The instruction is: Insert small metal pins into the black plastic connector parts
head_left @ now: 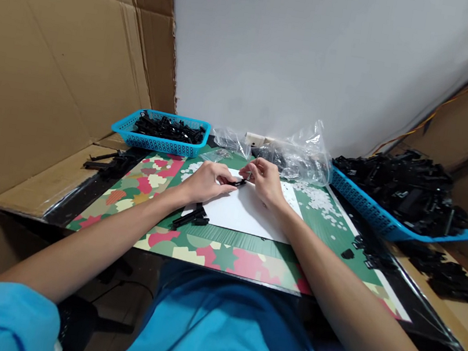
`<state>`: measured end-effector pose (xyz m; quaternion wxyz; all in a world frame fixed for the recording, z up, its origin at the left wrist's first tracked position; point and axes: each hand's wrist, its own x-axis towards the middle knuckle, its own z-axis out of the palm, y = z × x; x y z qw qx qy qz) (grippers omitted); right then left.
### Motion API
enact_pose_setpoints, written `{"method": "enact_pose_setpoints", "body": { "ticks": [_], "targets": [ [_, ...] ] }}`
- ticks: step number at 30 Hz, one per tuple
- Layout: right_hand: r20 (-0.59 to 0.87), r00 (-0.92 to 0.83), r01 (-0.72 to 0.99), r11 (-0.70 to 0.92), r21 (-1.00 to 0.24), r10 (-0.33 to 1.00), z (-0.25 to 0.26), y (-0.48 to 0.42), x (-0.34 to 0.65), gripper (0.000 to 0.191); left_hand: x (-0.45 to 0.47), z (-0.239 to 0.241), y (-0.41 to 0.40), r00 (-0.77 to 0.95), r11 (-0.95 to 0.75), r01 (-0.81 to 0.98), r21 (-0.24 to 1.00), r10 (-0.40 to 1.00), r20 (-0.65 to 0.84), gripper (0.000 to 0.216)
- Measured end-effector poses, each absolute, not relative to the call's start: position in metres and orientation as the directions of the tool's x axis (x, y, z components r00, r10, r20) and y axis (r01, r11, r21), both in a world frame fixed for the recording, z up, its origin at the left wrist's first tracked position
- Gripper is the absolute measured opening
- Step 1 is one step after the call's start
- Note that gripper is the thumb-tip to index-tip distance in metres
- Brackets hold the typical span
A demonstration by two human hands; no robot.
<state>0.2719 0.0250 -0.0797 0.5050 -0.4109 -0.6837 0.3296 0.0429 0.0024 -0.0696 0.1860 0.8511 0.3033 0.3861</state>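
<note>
Pinching a small black part point(238, 183), the left grip point(210, 182) is nearly closed over the white sheet point(249, 219); the right grip point(265, 181) curls just beside that part, though what it holds I cannot tell.

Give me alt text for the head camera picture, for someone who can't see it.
A person's left hand holds a small black part over a white sheet, the right hand close beside it. Small white pieces lie scattered on a green mat; a blue basket of black parts stands at far left, a heaped blue basket at right.
</note>
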Motion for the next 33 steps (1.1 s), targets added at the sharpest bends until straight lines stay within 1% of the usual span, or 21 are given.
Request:
{"method": "enact_pose_setpoints", "body": {
  "ticks": [2, 3, 5, 7, 9, 11, 13, 17, 22, 26, 29, 33],
  "targets": [
    [0.466, -0.123, 0.282, 0.481, -0.83, 0.876, -0.071, 0.024, 0.277, 0.027, 0.043, -0.068, 0.001, 0.525, -0.744, 0.373, 0.554, 0.662, 0.535, 0.013],
    [0.49, -0.113, 0.349, 0.496, -0.795, 0.865, -0.066, 0.023, 0.28, 0.027, 0.043, -0.068, 0.001, 0.529, -0.743, 0.373, 0.555, 0.662, 0.531, 0.013],
    [0.516, -0.135, 0.538, 0.5, -0.679, 0.846, -0.057, 0.02, 0.289, 0.028, 0.043, -0.068, 0.0, 0.533, -0.744, 0.376, 0.552, 0.661, 0.528, 0.014],
    [0.48, -0.2, 0.695, 0.469, -0.545, 0.854, -0.05, 0.016, 0.296, 0.026, 0.043, -0.069, 0.001, 0.537, -0.749, 0.38, 0.543, 0.656, 0.53, 0.015],
    [0.407, -0.267, 0.758, 0.451, -0.471, 0.874, -0.048, 0.013, 0.3, 0.025, 0.042, -0.07, 0.002, 0.541, -0.753, 0.383, 0.535, 0.653, 0.53, 0.016],
    [0.35, -0.331, 0.766, 0.466, -0.442, 0.877, -0.049, 0.011, 0.301, 0.026, 0.041, -0.071, 0.003, 0.545, -0.758, 0.385, 0.527, 0.647, 0.533, 0.016],
    [0.33, -0.379, 0.762, 0.494, -0.419, 0.864, -0.053, 0.012, 0.299, 0.028, 0.041, -0.072, 0.003, 0.552, -0.767, 0.384, 0.514, 0.637, 0.538, 0.016],
    [0.317, -0.405, 0.78, 0.505, -0.369, 0.858, -0.062, 0.016, 0.291, 0.022, 0.042, -0.07, 0.003, 0.567, -0.778, 0.376, 0.503, 0.623, 0.54, 0.015],
    [0.35, -0.418, 0.793, 0.524, -0.309, 0.838, -0.063, 0.017, 0.287, 0.02, 0.043, -0.071, 0.004, 0.554, -0.771, 0.369, 0.519, 0.631, 0.543, 0.016],
    [0.381, -0.432, 0.797, 0.544, -0.263, 0.817, -0.062, 0.015, 0.288, 0.023, 0.044, -0.073, 0.005, 0.522, -0.741, 0.367, 0.562, 0.664, 0.535, 0.016],
    [0.395, -0.444, 0.79, 0.559, -0.251, 0.804, -0.063, 0.014, 0.289, 0.026, 0.045, -0.073, 0.004, 0.508, -0.725, 0.353, 0.591, 0.679, 0.53, 0.016],
    [0.392, -0.456, 0.78, 0.571, -0.256, 0.799, -0.064, 0.012, 0.288, 0.025, 0.046, -0.072, 0.002, 0.5, -0.713, 0.341, 0.612, 0.689, 0.524, 0.015]
  ]
}}
